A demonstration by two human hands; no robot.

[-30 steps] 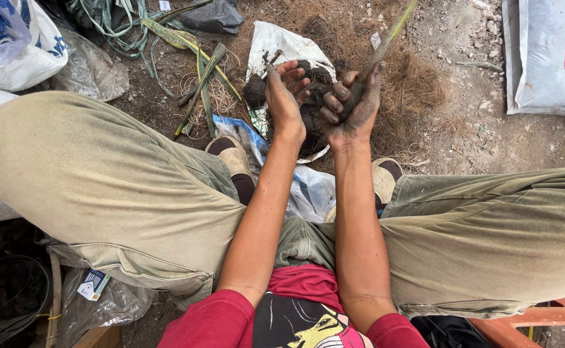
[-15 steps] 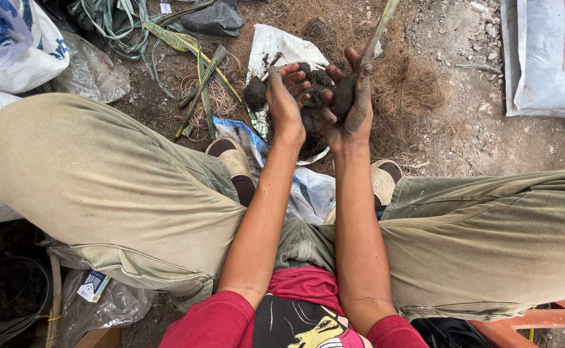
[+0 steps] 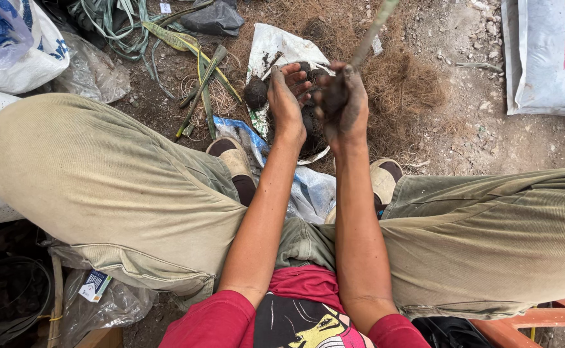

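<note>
Both bare forearms are stretched forward from the lower centre to the upper centre of the frame. The soil-smeared left hand (image 3: 287, 96) is cupped, fingers curled; the dirt-blackened right hand (image 3: 343, 98) is closed in a fist.

2 hands: left hand (image 3: 287, 96), right hand (image 3: 342, 103), both soil-covered. 1 thin stem (image 3: 373, 29). 1 soil ball (image 3: 256, 92). 2 shoes: one (image 3: 232, 154), other (image 3: 384, 180). 1 white sack (image 3: 547, 55) at right. 1 white plastic sheet (image 3: 276, 45). 1 dry fibre pile (image 3: 405, 84). Cut green leaves (image 3: 202, 77): approx 4, hard to count.
</note>
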